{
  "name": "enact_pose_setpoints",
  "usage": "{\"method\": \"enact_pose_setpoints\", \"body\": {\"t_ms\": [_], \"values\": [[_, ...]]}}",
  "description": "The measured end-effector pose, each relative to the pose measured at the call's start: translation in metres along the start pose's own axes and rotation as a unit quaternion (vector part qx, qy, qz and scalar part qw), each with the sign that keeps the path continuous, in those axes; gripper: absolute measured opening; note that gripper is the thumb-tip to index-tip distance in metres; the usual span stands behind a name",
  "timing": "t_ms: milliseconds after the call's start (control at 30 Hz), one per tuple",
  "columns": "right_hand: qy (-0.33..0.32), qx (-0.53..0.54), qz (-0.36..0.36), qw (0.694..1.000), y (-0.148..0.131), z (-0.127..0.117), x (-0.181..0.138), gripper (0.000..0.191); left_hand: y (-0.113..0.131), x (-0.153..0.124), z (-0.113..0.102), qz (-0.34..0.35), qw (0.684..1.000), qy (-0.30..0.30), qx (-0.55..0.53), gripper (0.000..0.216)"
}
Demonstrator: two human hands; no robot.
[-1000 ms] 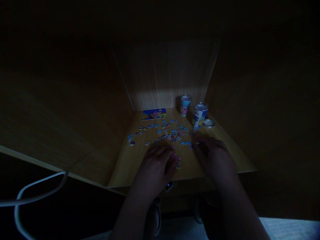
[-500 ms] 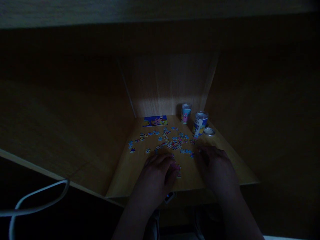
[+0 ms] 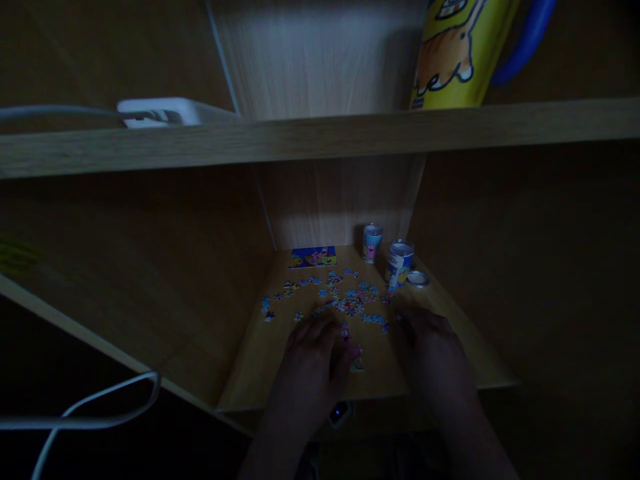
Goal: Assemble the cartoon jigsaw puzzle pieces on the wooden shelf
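Note:
My left hand (image 3: pixel 310 353) rests on the wooden board with curled fingers, its thumb and forefinger around a small joined strip of pinkish jigsaw pieces (image 3: pixel 355 352). To its right, my right hand (image 3: pixel 430 343) is low over the board, its fingers bent together. A tiny pale spot shows at those fingertips, but the dim light hides what it is. Loose jigsaw pieces (image 3: pixel 350 305) lie scattered beyond both hands, and a short joined row of blue pieces (image 3: pixel 373 319) sits between them. A cartoon picture card (image 3: pixel 313 257) lies at the back.
Two cartoon-printed cans (image 3: pixel 371 244) (image 3: pixel 400 262) stand at the back right, beside a round lid (image 3: pixel 418 279). A shelf edge (image 3: pixel 310 139) crosses above, carrying a yellow mug (image 3: pixel 455 60) and a white plug-like device (image 3: pixel 175 111). A white cable (image 3: pixel 107 393) hangs at left.
The view has tilted upward, bringing the upper shelf with the mug and white device into sight. Both hands stay in nearly the same places on the board.

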State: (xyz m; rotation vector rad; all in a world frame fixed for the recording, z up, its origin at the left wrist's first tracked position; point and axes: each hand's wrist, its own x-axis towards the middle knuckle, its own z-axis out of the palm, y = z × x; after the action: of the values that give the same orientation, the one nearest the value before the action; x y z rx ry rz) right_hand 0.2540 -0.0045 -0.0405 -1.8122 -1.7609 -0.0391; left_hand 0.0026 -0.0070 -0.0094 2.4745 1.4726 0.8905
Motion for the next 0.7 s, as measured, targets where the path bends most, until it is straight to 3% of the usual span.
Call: {"method": "enact_pose_setpoints", "body": {"t_ms": [300, 567, 700], "values": [[-0.017, -0.020, -0.011, 1.000, -0.006, -0.003, 0.000, 0.037, -0.008, -0.003, 0.006, 0.029, 0.996, -0.061, 0.054, 0.056], [-0.033, -0.014, -0.050, 0.998, -0.008, 0.005, 0.002, 0.056, -0.010, -0.002, 0.010, 0.013, 0.997, -0.059, 0.049, 0.056], [-0.076, -0.029, -0.041, 0.996, -0.005, 0.011, 0.005, 0.068, -0.011, -0.003, 0.013, 0.013, 0.998, -0.022, 0.057, 0.055]]}}
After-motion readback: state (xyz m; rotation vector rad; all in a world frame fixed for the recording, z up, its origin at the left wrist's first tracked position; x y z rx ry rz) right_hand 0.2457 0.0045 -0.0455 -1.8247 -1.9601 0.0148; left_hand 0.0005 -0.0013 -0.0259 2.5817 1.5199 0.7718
